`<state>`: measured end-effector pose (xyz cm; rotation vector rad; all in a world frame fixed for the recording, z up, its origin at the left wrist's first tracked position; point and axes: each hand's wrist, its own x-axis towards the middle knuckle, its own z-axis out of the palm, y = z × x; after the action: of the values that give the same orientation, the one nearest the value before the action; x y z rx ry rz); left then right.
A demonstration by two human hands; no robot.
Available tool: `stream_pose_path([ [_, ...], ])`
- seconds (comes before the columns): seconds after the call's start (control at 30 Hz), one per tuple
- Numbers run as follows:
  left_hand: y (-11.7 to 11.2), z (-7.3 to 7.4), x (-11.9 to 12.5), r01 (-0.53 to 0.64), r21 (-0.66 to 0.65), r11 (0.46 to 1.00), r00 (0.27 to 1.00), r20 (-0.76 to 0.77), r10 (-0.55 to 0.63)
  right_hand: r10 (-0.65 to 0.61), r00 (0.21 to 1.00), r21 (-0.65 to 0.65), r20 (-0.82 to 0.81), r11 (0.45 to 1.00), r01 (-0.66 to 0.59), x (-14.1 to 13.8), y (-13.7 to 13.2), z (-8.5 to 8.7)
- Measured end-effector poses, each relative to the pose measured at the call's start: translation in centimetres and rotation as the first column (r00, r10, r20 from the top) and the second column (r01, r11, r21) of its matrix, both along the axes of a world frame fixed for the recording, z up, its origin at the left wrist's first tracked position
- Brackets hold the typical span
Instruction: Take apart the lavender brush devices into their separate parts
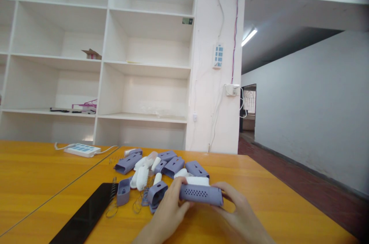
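Note:
Both my hands hold one purple perforated plastic casing (201,194) sideways just above the orange table (43,174). My left hand (168,211) grips its left end with fingers curled round it. My right hand (240,213) wraps the right end. Just behind lies a pile of several similar purple casings (173,166) mixed with white plastic parts (142,177). One open-ended purple casing (157,194) sits right beside my left hand. A white ribbed part (197,180) lies directly behind the held casing.
A black flat slab (86,213) lies to the left of the pile, with thin wire springs (111,209) beside it. A white power strip (82,150) sits at the table's far left. White shelving (100,63) stands behind; a corridor opens to the right.

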<state>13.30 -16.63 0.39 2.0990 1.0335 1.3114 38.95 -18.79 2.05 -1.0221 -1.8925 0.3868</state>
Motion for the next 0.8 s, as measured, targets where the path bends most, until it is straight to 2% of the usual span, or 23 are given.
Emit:
stream_pose_path([
  [0.1, 0.1, -0.3, 0.9, 0.018, -0.096, 0.995, 0.975, 0.224, 0.004, -0.03, 1.0, 0.081, -0.009, 0.996, 0.031, 0.3, 0.1, 0.0],
  [0.17, 0.2, -0.1, 1.5, 0.115, -0.214, 0.97, 0.914, 0.405, -0.019, -0.049, 0.999, 0.13, -0.023, 0.99, 0.051, 0.5, 0.3, -0.5],
  [0.23, 0.1, 0.4, 2.0, 0.271, -0.336, 0.902, 0.792, 0.611, -0.01, -0.049, 0.999, 0.224, 0.002, 0.973, 0.047, 0.5, 0.3, -1.1],
  [0.3, -0.2, 1.2, 2.3, 0.454, -0.41, 0.791, 0.625, 0.779, 0.046, -0.032, 0.997, 0.35, 0.075, 0.937, 0.004, 0.2, 0.2, -1.7],
  [0.37, -0.8, 2.1, 2.4, 0.615, -0.395, 0.683, 0.474, 0.877, 0.08, -0.014, 0.988, 0.443, 0.157, 0.895, -0.058, -0.2, 0.0, -2.1],
  [0.43, -1.3, 2.6, 2.3, 0.701, -0.336, 0.628, 0.376, 0.924, 0.075, -0.009, 0.98, 0.494, 0.2, 0.864, -0.093, -0.8, -0.1, -2.3],
  [0.53, -1.8, 2.9, 2.3, 0.716, -0.299, 0.631, 0.303, 0.947, 0.105, -0.002, 0.98, 0.526, 0.2, 0.844, -0.105, -1.7, -0.2, -2.5],
  [0.63, -1.9, 2.8, 2.5, 0.669, -0.322, 0.67, 0.299, 0.942, 0.154, 0.035, 0.975, 0.519, 0.218, 0.842, -0.146, -2.6, -0.1, -3.0],
  [0.7, -1.8, 2.9, 2.6, 0.617, -0.332, 0.714, 0.298, 0.938, 0.179, 0.059, 0.976, 0.515, 0.209, 0.842, -0.161, -3.2, 0.1, -3.4],
  [0.77, -1.6, 3.2, 2.4, 0.56, -0.318, 0.765, 0.271, 0.943, 0.194, 0.037, 0.995, 0.476, 0.094, 0.876, -0.078, -3.9, 0.2, -3.5],
  [0.8, -1.4, 3.4, 2.3, 0.535, -0.308, 0.787, 0.253, 0.947, 0.199, 0.016, 1.0, 0.416, -0.01, 0.909, -0.01, -4.2, 0.3, -3.4],
])
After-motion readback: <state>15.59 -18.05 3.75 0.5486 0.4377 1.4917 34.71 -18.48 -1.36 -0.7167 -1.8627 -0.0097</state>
